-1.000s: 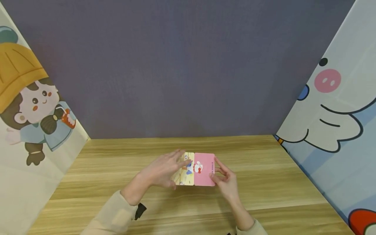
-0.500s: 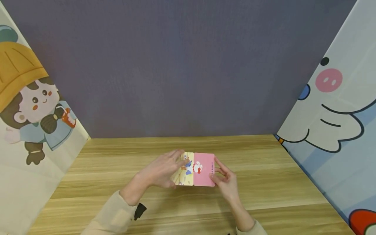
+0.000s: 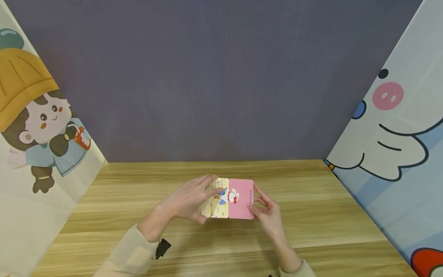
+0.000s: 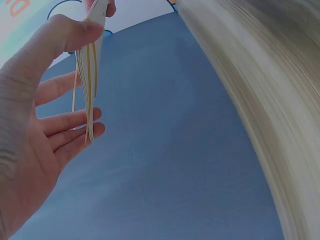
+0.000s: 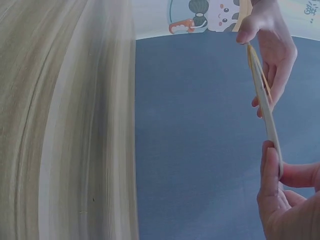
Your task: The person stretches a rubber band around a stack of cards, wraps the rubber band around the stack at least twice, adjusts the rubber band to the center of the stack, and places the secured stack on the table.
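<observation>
A small notebook [image 3: 241, 200] is held above the table, with a pink part showing a white rabbit and a yellow printed part to its left. My right hand [image 3: 270, 217] pinches its right edge, thumb on the pink face. Round the yellow part, my left hand [image 3: 190, 198] spreads thumb and fingers across from near edge to far edge. A thin tan rubber band [image 4: 74, 92] stands off the pages and runs to the left fingers [image 4: 75, 120]; the left thumb [image 4: 82, 32] is at the near edge. In the right wrist view the notebook [image 5: 266, 112] is seen edge-on.
The wood-grain table [image 3: 311, 223] spreads beneath both hands. A dark grey-blue panel [image 3: 214, 84] stands behind it, with cartoon-printed walls [image 3: 412, 150] at the sides. A black strap end [image 3: 162, 248] hangs at the left sleeve [image 3: 128, 250].
The left hand has shifted slightly left, and more of the yellow part shows. Tan strands now slant across it. The right hand keeps its pinch, and the notebook stays nearly in place.
</observation>
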A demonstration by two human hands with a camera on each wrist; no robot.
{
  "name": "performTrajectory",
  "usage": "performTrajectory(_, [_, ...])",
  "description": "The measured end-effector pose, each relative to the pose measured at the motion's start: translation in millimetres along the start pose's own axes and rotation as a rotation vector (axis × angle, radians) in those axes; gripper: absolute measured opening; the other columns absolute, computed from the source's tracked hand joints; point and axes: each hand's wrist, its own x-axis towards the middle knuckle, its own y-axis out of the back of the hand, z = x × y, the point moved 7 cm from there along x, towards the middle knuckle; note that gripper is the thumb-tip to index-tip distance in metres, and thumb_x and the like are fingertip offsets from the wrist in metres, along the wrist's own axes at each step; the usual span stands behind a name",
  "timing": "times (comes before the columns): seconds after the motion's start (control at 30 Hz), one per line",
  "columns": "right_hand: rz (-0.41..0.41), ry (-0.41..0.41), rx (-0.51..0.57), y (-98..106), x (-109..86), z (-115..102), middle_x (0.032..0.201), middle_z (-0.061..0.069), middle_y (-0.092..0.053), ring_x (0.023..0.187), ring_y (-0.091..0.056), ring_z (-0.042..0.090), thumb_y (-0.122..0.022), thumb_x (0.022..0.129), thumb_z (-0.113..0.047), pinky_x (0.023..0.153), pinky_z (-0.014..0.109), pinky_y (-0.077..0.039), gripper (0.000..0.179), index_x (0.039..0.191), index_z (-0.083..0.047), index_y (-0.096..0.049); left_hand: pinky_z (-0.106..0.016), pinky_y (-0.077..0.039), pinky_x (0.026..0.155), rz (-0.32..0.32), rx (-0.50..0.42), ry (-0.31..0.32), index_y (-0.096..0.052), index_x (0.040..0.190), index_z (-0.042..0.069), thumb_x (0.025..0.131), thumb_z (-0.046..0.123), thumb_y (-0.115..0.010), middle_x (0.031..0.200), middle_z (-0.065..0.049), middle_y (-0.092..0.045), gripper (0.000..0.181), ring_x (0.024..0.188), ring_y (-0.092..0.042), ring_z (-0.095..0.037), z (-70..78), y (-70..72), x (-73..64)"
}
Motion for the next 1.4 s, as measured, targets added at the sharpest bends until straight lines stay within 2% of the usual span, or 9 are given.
performTrajectory(0.2, [-0.005, 0.002, -0.014, 0, -1.6, 0, 0.094, 0.025, -0.059, 0.066, -0.064, 0.023, -0.056, 0.072, 0.020, 0.059, 0.030, -0.054, 0.065, 0.130, -0.007, -0.043, -0.043, -0.030, 0.100, 0.021, -0.070, -0.014, -0.047, 0.127, 0.010, 0.053, 0.042, -0.078, 0.131, -0.022, -0.036, 0.086, 0.121, -0.036, -0.033, -3.7, 2.2, -2.1])
performTrajectory(0.5, [-0.029, 0.077, -0.009, -2, -2.5, 0, 0.093, 0.030, -0.058, 0.065, -0.064, 0.021, -0.056, 0.072, 0.020, 0.057, 0.028, -0.054, 0.062, 0.129, -0.001, -0.043, -0.045, -0.027, 0.101, 0.022, -0.161, -0.037, -0.048, 0.126, 0.012, 0.054, 0.045, -0.077, 0.132, -0.020, -0.035, 0.084, 0.122, -0.033, -0.031, -9.5, 1.8, -3.6])
performTrajectory(0.7, [-0.032, 0.080, -0.005, -2, -3.9, 0, 0.092, 0.029, -0.058, 0.064, -0.064, 0.022, -0.057, 0.072, 0.020, 0.058, 0.029, -0.054, 0.062, 0.129, -0.001, -0.043, -0.042, -0.031, 0.100, -0.004, -0.240, -0.020, -0.049, 0.127, 0.015, 0.055, 0.043, -0.078, 0.134, -0.016, -0.034, 0.083, 0.122, -0.032, -0.027, -14.3, -1.9, -4.5])
performTrajectory(0.83, [-0.029, 0.075, 0.001, -2, -3.8, 0, 0.093, 0.028, -0.058, 0.065, -0.064, 0.022, -0.057, 0.072, 0.019, 0.059, 0.030, -0.054, 0.063, 0.129, -0.002, -0.043, -0.042, -0.032, 0.099, 0.002, -0.278, -0.013, -0.048, 0.128, 0.015, 0.055, 0.040, -0.078, 0.135, -0.016, -0.033, 0.082, 0.123, -0.032, -0.027, -15.7, -2.1, -6.0])
performTrajectory(1.2, [-0.020, 0.112, -0.009, -1, -3.6, -7, 0.091, 0.028, -0.058, 0.064, -0.064, 0.023, -0.058, 0.072, 0.019, 0.053, 0.025, -0.052, 0.062, 0.129, -0.002, -0.044, -0.046, -0.032, 0.098, 0.082, -0.306, -0.054, -0.048, 0.128, 0.014, 0.057, 0.038, -0.077, 0.134, -0.017, -0.033, 0.081, 0.123, -0.031, -0.030, -15.8, 2.3, -7.6])
performTrajectory(1.4, [-0.021, 0.129, -0.019, -1, -2.5, -8, 0.091, 0.027, -0.059, 0.065, -0.064, 0.024, -0.057, 0.072, 0.020, 0.055, 0.027, -0.053, 0.062, 0.129, -0.002, -0.044, -0.046, -0.030, 0.099, 0.085, -0.301, -0.048, -0.047, 0.129, 0.016, 0.057, 0.040, -0.077, 0.135, -0.015, -0.033, 0.082, 0.124, -0.030, -0.028, -17.0, 1.2, -7.1])
